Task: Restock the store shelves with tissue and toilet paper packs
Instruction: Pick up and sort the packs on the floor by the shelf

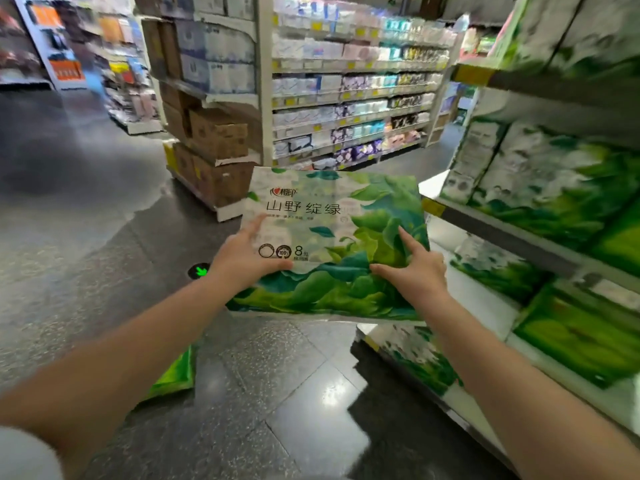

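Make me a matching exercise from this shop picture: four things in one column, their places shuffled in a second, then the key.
1. green leaf-print tissue pack
2. brown cardboard boxes
3. green arrow floor marker
4. second green pack

A. stacked at the aisle end
B. lying on the floor, lower left
C. held between left hand and right hand
D. set in the grey floor

1-C, 2-A, 3-D, 4-B

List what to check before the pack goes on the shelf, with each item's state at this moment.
1. Left hand grips the pack: ok.
2. Right hand grips it: ok.
3. Pack held off the floor: ok.
4. Free space on the shelf to the right: ok, a bare patch shows beside the stocked packs.
5. Pack fits that gap: cannot tell.
6. More stock on hand: ok, a green pack lies on the floor.
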